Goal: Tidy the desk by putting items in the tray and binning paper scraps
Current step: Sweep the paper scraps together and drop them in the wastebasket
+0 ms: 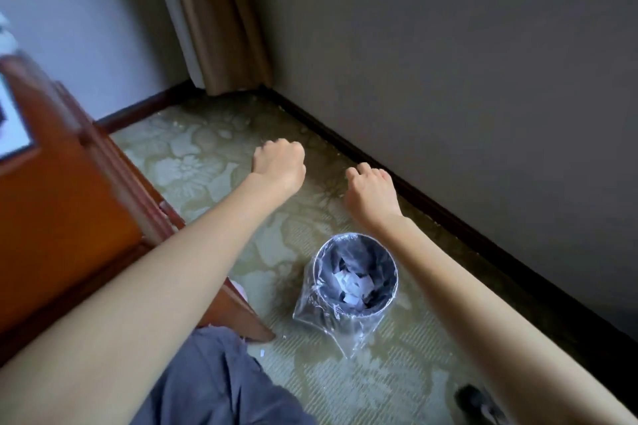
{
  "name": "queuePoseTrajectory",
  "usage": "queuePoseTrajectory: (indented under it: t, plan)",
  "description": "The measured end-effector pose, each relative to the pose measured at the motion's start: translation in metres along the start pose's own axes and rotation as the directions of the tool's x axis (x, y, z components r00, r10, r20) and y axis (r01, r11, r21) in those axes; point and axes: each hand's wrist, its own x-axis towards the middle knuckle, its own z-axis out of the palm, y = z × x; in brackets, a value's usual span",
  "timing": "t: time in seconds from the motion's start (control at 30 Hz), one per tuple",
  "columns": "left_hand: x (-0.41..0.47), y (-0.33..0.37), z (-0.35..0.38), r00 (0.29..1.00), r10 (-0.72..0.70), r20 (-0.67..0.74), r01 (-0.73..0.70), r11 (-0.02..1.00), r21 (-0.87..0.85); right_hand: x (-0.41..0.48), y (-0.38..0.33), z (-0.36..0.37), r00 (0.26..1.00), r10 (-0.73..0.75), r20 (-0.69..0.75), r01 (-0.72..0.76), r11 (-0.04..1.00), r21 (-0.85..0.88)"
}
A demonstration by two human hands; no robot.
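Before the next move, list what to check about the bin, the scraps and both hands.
1. Bin upright, liner on: ok.
2. Paper scraps inside the bin: ok, white pieces lie at the bottom.
3. Left hand empty: cannot tell, fingers curled, palm hidden.
4. Right hand empty: cannot tell, same reason.
5. Carpet free of paper: not ok, a small white scrap lies near the foot of the desk.
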Motion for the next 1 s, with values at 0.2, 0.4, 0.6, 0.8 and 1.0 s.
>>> queuePoseTrajectory:
  t: [0.2, 0.4, 0.6, 0.8, 1.0]
  plan:
    - [-0.07, -0.074, -0.067, 0.951, -0.195, -0.238, 0.176, 0.979, -0.101, 0.003, -0.1, -0.076, 0.959, -0.187, -0.215, 0.215, 0.97, 0.115]
    - [-0.146, -0.169, -0.081, 0.836, -0.406, -0.369, 0.378, 0.914, -0.148, -0.014, -0.215, -0.103, 0.873, -0.416, -0.255, 0.468, 0.862, 0.196]
    - [-0.214, -0.277, -0.064, 0.667, -0.673, -0.321, 0.603, 0.74, -0.298, -0.045, -0.338, -0.104, 0.744, -0.633, -0.215, 0.668, 0.688, 0.283]
    - [-0.251, -0.363, -0.051, 0.549, -0.792, -0.269, 0.72, 0.611, -0.329, -0.043, -0.434, -0.087, 0.693, -0.715, -0.09, 0.685, 0.615, 0.391]
    - [-0.235, -0.431, -0.043, 0.54, -0.814, -0.215, 0.743, 0.581, -0.333, 0.006, -0.512, -0.054, 0.764, -0.635, 0.115, 0.56, 0.74, 0.372]
